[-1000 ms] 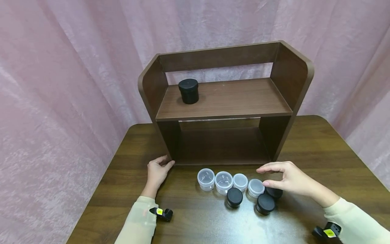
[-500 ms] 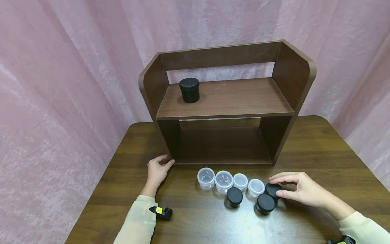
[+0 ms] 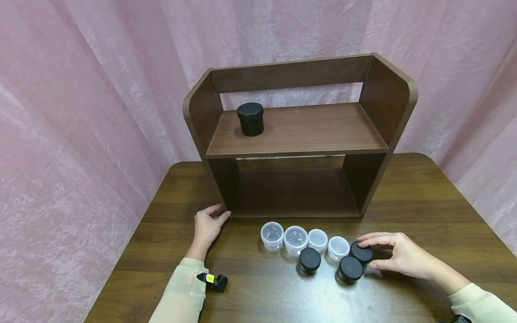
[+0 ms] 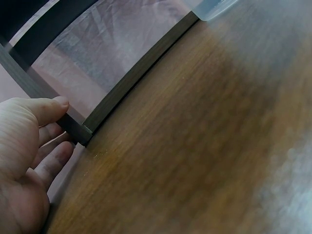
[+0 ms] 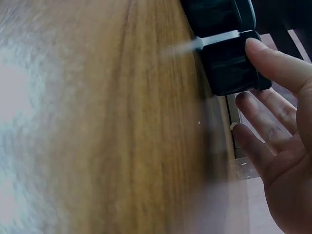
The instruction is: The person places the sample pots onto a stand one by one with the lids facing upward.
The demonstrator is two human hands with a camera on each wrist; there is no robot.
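My left hand [image 3: 208, 229] pinches the lower front left corner of a brown wooden shelf [image 3: 299, 132]. In the left wrist view, its thumb lies on one face of the side panel [image 4: 73, 127], with fingers behind. My right hand [image 3: 404, 258] is at a small black lidded jar [image 3: 361, 252]; index finger and thumb sit at opposite sides of its lid. The jar stands upright on the table. Another black jar [image 3: 350, 270] stands right in front of it. In the right wrist view, the thumb touches the lid edge of the nearer black jar [image 5: 229, 68].
Several translucent white-rimmed tubs, such as the leftmost tub [image 3: 272, 236], form a row before the shelf. A third black jar [image 3: 310, 261] stands in front of them. A larger black jar [image 3: 251, 119] sits on the upper shelf board. Pink curtain [image 3: 101, 112] hangs behind the table [image 3: 258, 291].
My right hand has moved right and toward me from above the tubs to the rear black jar, and its fingers have come around the lid. The left hand stays at the shelf corner.
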